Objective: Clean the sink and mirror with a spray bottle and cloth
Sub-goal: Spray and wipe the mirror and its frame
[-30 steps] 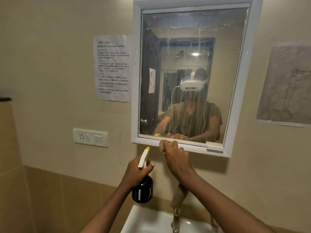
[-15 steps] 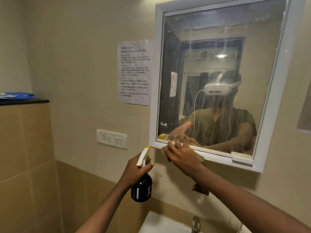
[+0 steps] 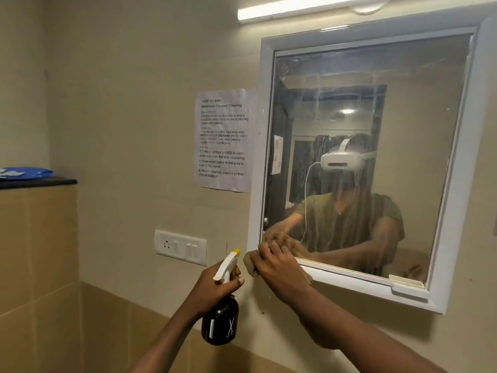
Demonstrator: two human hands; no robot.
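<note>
The white-framed mirror (image 3: 255, 184) hangs on the beige wall, its glass streaked with running liquid. My right hand (image 3: 279, 267) presses a tan cloth (image 3: 248, 263) against the mirror's lower left corner; most of the cloth is hidden under the hand, and a fold hangs below my forearm. My left hand (image 3: 212, 289) grips a black spray bottle (image 3: 220, 325) with a white and yellow trigger head, held upright just left of the cloth, nozzle towards the wall. The sink is out of view.
A printed task sheet (image 3: 224, 140) is taped left of the mirror, with a white switch plate (image 3: 180, 246) below it. A dark ledge (image 3: 37, 182) at left carries a blue item (image 3: 27, 173). A tube light (image 3: 309, 8) glows above the mirror.
My view has swung left and up, so the sink has dropped out of sight. My right hand with the cloth has slid left along the mirror's bottom edge to its corner. The bottle stays raised.
</note>
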